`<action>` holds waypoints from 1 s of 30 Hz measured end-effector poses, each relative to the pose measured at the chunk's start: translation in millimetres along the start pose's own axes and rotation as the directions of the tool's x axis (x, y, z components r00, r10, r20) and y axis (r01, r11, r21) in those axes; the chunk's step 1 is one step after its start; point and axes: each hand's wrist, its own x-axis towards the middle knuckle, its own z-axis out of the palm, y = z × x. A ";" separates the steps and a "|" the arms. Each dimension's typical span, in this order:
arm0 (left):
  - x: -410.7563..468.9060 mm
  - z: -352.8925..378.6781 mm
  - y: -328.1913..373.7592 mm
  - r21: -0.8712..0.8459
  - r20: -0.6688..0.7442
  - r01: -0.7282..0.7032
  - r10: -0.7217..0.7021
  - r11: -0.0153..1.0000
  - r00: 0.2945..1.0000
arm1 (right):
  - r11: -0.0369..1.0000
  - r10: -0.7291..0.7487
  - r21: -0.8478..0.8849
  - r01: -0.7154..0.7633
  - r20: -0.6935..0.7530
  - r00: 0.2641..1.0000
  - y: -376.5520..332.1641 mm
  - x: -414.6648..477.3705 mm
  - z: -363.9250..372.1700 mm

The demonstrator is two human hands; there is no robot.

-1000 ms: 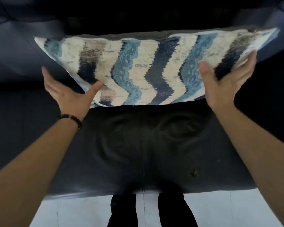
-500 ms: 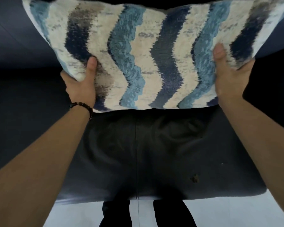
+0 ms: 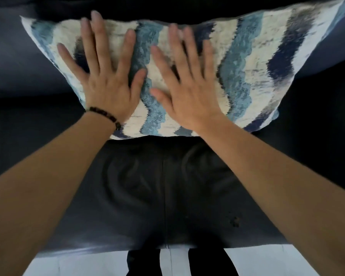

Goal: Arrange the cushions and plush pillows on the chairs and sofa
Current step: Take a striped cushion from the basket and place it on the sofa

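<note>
A cushion [image 3: 253, 72] with wavy blue, navy, grey and cream stripes leans against the dark sofa backrest [image 3: 12, 62], its lower edge resting on the seat. My left hand [image 3: 106, 76], with a beaded bracelet at the wrist, lies flat on the cushion's left half, fingers spread. My right hand [image 3: 185, 84] lies flat just beside it near the cushion's middle, fingers also spread and slightly blurred. Neither hand grips the fabric.
The dark leather sofa seat [image 3: 167, 196] fills the lower middle, creased, with a small worn spot [image 3: 234, 222] at the right. Pale floor [image 3: 78, 263] shows along the bottom edge, with my dark trouser legs [image 3: 143, 263] against the seat front.
Both hands let go of the cushion's side edges and moved inward onto its front face, palms flat. The cushion has settled lower against the backrest.
</note>
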 end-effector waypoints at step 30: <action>-81.5 62.1 -49.0 0.184 0.325 -0.273 0.204 0.944 0.924 | 0.944 -0.120 -0.250 0.213 0.341 0.932 141.9 -135.5 42.6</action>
